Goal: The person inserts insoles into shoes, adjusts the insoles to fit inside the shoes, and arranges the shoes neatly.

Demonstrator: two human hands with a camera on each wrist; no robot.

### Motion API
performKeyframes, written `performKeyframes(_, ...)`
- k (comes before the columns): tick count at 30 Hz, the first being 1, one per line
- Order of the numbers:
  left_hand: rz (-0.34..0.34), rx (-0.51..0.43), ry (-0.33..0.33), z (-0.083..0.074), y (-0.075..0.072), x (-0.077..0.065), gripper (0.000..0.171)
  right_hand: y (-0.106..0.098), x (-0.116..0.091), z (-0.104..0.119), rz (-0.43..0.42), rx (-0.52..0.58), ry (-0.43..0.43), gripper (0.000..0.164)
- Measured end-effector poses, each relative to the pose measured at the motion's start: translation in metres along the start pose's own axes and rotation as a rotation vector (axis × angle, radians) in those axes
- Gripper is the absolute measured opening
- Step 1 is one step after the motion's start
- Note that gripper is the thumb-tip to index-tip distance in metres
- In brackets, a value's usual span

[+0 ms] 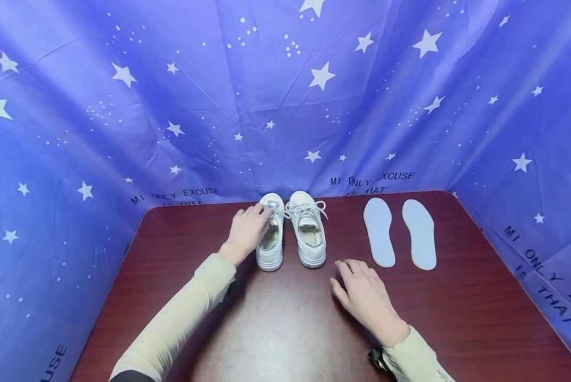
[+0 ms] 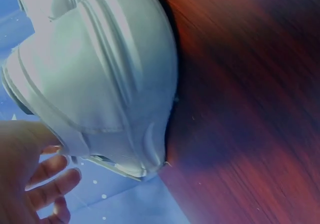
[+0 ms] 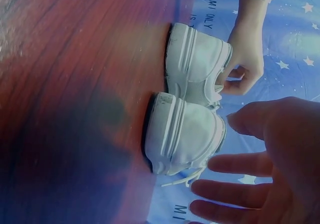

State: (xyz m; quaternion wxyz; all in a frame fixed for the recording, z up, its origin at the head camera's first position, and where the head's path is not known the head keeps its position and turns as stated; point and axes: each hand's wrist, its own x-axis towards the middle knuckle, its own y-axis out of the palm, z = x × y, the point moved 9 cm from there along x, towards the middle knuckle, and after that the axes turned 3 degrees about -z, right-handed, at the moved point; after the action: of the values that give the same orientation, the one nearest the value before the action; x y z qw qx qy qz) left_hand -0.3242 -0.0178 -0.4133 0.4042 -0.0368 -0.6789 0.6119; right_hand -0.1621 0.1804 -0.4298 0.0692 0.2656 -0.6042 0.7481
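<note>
Two white lace-up sneakers stand side by side near the table's back edge, heels toward me. My left hand (image 1: 248, 229) is at the left sneaker (image 1: 270, 260), thumb and forefinger pinching its upper by the tongue and laces. In the left wrist view the pinch itself is hidden behind the sneaker (image 2: 65, 79), while the other fingers curl loosely in the air. My right hand (image 1: 365, 294) hovers low with spread, relaxed fingers, holding nothing. It is nearest to the right sneaker (image 1: 312, 254) and the white insoles, touching neither. Pale footbeds show inside both sneakers.
A left white insole (image 1: 379, 231) and a right white insole (image 1: 419, 233) lie flat at the table's back right, toes away from me. The reddish-brown table (image 1: 276, 329) has rounded back corners. A blue star-printed curtain (image 1: 266, 95) hangs close behind and on both sides.
</note>
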Motion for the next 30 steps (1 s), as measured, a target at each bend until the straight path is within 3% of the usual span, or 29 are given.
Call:
performKeyframes(7,-0.027,0.046,0.016,0.003,-0.003,0.002,0.009,-0.003,0.002,0.002,-0.027,0.027,-0.017,0.034)
performKeyframes(15,-0.009,0.052,0.007,0.001,-0.009,0.002,0.013,-0.003,-0.002,0.0,-0.01,0.036,-0.002,0.033)
performKeyframes(24,-0.032,0.059,0.016,-0.006,-0.026,-0.007,0.02,-0.001,-0.005,-0.004,0.022,0.045,0.022,0.034)
performKeyframes(30,-0.047,0.01,0.014,-0.016,-0.042,-0.021,0.022,-0.001,-0.007,-0.006,0.034,0.054,0.022,0.033)
